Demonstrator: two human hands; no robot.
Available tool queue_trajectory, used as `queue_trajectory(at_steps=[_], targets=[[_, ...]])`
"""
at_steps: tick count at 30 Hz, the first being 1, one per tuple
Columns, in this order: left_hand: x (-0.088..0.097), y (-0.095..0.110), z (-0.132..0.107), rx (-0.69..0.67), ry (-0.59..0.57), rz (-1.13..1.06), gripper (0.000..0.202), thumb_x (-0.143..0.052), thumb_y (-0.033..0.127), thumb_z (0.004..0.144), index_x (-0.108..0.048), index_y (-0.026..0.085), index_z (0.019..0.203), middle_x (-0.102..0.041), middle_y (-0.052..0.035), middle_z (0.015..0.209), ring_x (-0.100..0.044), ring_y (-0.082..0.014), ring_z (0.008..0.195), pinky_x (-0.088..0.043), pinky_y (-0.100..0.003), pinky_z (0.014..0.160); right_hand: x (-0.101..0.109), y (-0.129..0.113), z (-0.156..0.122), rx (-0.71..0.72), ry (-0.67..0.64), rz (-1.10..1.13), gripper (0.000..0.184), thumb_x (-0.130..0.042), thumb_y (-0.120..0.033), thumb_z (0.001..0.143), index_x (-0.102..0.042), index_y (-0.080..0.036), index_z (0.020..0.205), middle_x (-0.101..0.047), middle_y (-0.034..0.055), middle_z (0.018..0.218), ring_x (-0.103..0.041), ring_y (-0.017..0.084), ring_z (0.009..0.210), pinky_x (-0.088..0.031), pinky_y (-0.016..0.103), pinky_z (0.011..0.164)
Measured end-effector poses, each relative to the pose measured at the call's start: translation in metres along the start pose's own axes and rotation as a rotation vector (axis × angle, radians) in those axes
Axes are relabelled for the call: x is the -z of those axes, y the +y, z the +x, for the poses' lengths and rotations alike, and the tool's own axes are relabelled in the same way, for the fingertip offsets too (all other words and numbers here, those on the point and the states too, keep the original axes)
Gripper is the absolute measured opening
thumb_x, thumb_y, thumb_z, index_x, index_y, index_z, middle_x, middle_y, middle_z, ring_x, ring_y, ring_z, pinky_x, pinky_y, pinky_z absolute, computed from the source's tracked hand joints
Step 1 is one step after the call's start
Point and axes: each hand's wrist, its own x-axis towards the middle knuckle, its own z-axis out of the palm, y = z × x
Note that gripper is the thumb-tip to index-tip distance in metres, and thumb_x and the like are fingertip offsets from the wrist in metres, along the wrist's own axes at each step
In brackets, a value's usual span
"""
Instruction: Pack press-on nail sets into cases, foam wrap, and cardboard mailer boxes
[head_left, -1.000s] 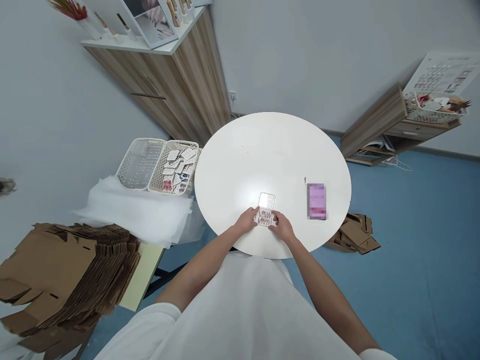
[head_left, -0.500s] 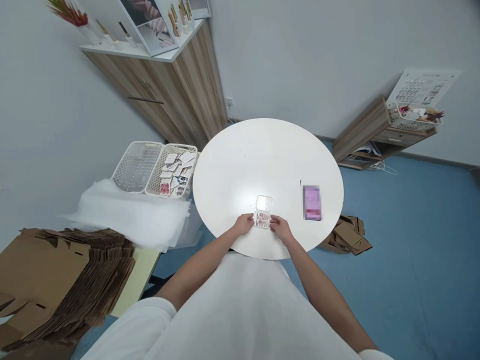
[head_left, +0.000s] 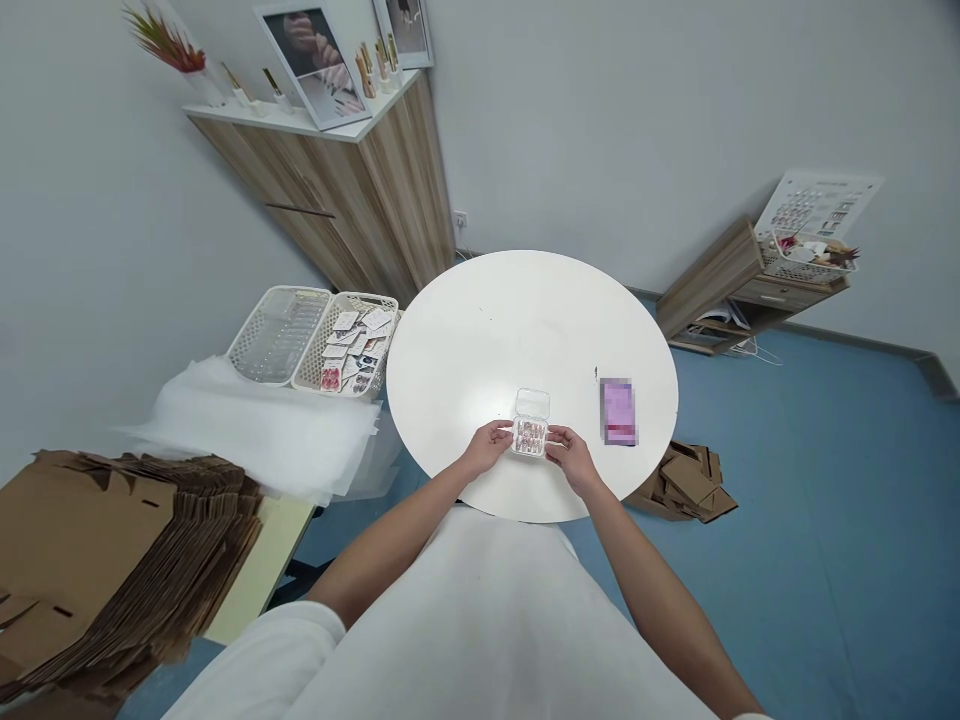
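A small clear plastic case [head_left: 530, 437] with its lid [head_left: 532, 403] raised is near the front of the round white table [head_left: 525, 310]. Rows of press-on nails, pinkish and glossy, fill its lower half. My left hand [head_left: 489, 445] grips the case's left edge between thumb and fingers. On the right edge, my right hand [head_left: 571, 456] holds it the same way. Whether the case rests on the tabletop or is slightly lifted, I cannot tell.
A blurred pink-purple item [head_left: 618, 411] lies to the right on the table. Left of it stand white baskets [head_left: 300, 355] with clear cases and cards, foam sheets [head_left: 255, 430] and stacked flat cardboard [head_left: 150, 560]. A box of cardboard pieces [head_left: 686, 480] sits on the floor at right.
The view has shifted slightly. Both hands still hold the case, which seems tilted differently, with its lid looking more foreshortened and its nails paler.
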Motion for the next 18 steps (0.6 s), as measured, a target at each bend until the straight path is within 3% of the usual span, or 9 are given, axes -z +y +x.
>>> queue_trajectory(at_steps=[4,8,14,18], targets=[[-0.003,0.004,-0.002,-0.037,-0.047,-0.045,0.033,-0.059,0.025,0.073,-0.052,0.015,0.103,-0.059,-0.0029,0.079,-0.055,-0.0103,0.072,-0.044,-0.028,0.071,0.008,-0.007,-0.011,-0.02,-0.036,0.037,0.039,-0.063,-0.025,0.06,-0.052,-0.022,0.096,-0.057,0.0043,0.095,-0.057,0.014,0.076,-0.048,0.032,0.069],[-0.008,0.005,-0.004,0.025,-0.072,-0.185,0.034,-0.063,0.027,0.069,-0.053,0.016,0.1,-0.058,-0.0022,0.077,-0.056,-0.01,0.069,-0.046,-0.029,0.069,0.017,-0.008,-0.015,-0.055,-0.084,0.048,0.041,-0.066,-0.03,0.059,-0.052,-0.022,0.097,-0.059,0.0042,0.093,-0.057,0.015,0.078,-0.046,0.03,0.068],[-0.015,0.014,-0.006,0.08,-0.118,-0.28,0.04,-0.07,0.03,0.062,-0.055,0.016,0.096,-0.056,-0.0004,0.075,-0.056,-0.0088,0.066,-0.047,-0.03,0.069,0.032,-0.019,-0.002,-0.122,-0.098,0.057,0.038,-0.053,-0.048,0.07,-0.057,-0.023,0.099,-0.058,0.0058,0.105,-0.056,0.016,0.086,-0.045,0.027,0.068],[-0.018,0.022,-0.007,0.09,-0.156,-0.313,0.042,-0.072,0.031,0.06,-0.055,0.016,0.095,-0.056,-0.0005,0.075,-0.056,-0.0089,0.066,-0.047,-0.029,0.068,0.038,-0.033,0.006,-0.122,-0.092,0.089,0.039,-0.06,-0.043,0.067,-0.057,-0.025,0.101,-0.06,0.0042,0.1,-0.057,0.015,0.08,-0.045,0.026,0.068]])
